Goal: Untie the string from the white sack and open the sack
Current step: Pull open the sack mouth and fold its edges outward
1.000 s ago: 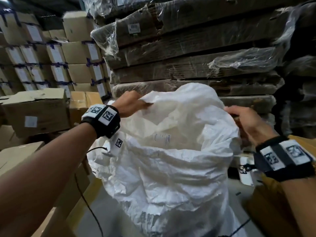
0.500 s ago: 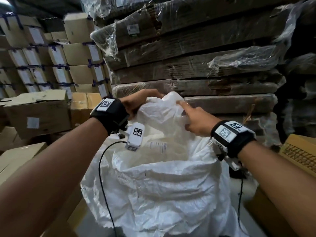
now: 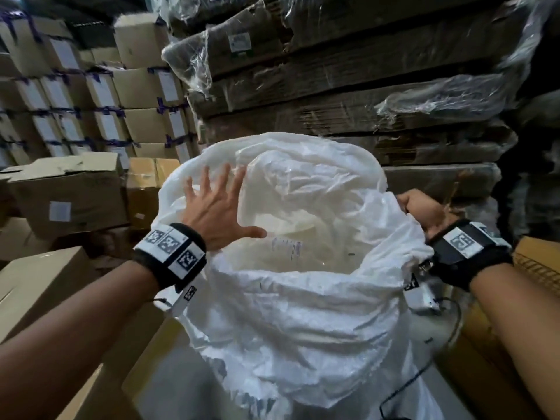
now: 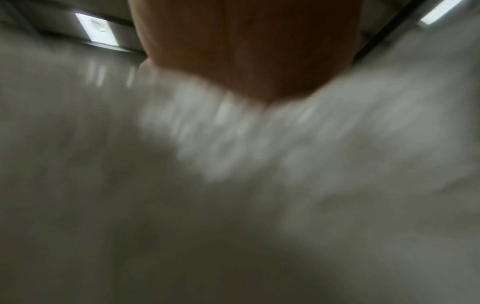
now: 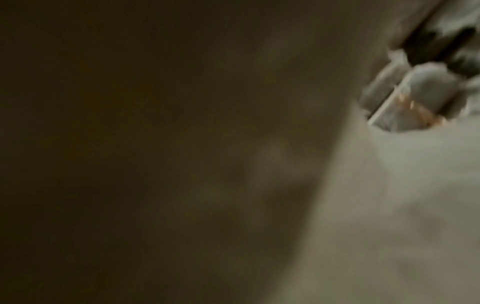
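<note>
The white sack (image 3: 291, 328) stands upright in front of me with its mouth spread wide, and a clear inner liner (image 3: 303, 189) shows inside. My left hand (image 3: 216, 204) lies flat with fingers splayed against the inside of the left rim. My right hand (image 3: 424, 212) grips the right rim of the sack with curled fingers. No string is visible. The left wrist view is a blur of my palm (image 4: 246, 47) over white sack fabric (image 4: 233, 164). Only dim sack fabric (image 5: 389, 205) fills the right wrist view.
Plastic-wrapped stacks of flattened cardboard (image 3: 348, 86) rise right behind the sack. Stacked cartons (image 3: 91, 95) fill the left, with nearer boxes (image 3: 66, 201) at my left arm. A tan box (image 3: 539, 268) sits at the right. A black cable (image 3: 424, 368) hangs from my right wrist.
The sack's mouth has been pulled wide apart. My left hand went from gripping the bunched top to lying flat inside the left rim. My right hand moved right, pulling its rim outward.
</note>
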`<state>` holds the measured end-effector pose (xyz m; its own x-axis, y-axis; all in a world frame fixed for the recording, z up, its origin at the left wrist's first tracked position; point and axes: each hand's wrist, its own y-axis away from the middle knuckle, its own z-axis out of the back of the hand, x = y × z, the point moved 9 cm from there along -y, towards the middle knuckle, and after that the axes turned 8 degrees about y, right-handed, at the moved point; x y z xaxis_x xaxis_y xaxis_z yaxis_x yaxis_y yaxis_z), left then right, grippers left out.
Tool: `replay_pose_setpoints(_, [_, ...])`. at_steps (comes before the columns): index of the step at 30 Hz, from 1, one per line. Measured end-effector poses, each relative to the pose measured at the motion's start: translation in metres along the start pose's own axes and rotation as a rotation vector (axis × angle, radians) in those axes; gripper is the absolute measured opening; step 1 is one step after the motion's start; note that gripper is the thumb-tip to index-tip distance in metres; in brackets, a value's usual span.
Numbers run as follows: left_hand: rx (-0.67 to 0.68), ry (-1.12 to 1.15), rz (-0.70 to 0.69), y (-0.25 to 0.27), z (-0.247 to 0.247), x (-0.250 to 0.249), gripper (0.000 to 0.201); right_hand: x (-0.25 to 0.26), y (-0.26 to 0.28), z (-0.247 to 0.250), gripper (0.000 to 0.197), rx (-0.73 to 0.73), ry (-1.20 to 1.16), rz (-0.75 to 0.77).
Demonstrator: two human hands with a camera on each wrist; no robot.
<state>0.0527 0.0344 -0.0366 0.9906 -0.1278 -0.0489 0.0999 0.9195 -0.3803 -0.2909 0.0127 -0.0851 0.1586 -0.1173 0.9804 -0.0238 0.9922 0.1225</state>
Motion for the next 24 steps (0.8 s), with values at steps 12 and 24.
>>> replay_pose_setpoints(12, [0.378,0.289,0.034,-0.041,-0.04,0.03,0.038,0.104,0.048,0.026,0.056,-0.44,1.219,0.294])
replay_pose_setpoints(24, [0.234,1.285,0.208,0.0,-0.003,-0.009,0.023,0.077,-0.014,-0.119,0.069,-0.026,1.368,0.469])
